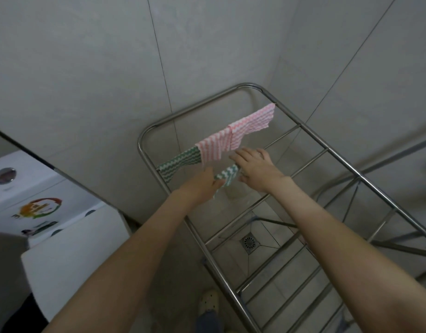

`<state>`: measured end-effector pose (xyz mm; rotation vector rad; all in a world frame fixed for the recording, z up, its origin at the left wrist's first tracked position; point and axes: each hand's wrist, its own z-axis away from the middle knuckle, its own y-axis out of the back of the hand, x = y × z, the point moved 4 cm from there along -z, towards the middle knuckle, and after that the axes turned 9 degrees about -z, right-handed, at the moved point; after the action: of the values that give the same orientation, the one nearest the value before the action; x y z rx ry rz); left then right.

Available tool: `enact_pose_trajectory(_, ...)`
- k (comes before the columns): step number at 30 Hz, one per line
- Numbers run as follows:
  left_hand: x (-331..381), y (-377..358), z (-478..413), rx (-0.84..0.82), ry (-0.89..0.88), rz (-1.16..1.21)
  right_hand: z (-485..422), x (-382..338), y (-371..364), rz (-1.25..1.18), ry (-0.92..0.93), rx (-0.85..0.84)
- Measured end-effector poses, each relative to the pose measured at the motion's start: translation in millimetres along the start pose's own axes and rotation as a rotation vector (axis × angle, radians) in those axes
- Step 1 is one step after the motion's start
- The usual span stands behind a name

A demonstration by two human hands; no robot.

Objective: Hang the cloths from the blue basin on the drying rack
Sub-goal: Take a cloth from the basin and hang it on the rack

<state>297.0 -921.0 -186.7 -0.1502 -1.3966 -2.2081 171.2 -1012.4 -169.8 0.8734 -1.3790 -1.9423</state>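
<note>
Stainless-steel tube drying rack fills the head view. Its far rail carries three zigzag-striped cloths side by side: one hung green-and-white cloth and two pink-and-white cloths. A fourth cloth, green-and-white, sits between both hands at the next rail. The left hand pinches one end. The right hand lies over the other, fingers nearly straight, any grip beneath unclear. No blue basin shows, so what remains cannot be told.
</note>
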Motion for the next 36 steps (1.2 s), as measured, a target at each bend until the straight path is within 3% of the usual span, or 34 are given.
enact_pose_trajectory(10, -4, 24, 87, 0.325, 0.105, -0.048, 53, -70, 34, -0.293, 0.123, 0.042)
enact_pose_trajectory(18, -21, 8, 239, 0.425, 0.414, -0.024, 101, -176, 35, -0.34, 0.422, -0.025)
enact_pose_trajectory(28, -76, -36, 454, 0.515, 0.811, 0.118, 186, -370, 17, -0.313, 0.859, -0.226)
enact_pose_trajectory(36, -117, -125, 650, 0.596, 1.181, 0.222, 304, -550, -35, -0.197, 1.222, -0.42)
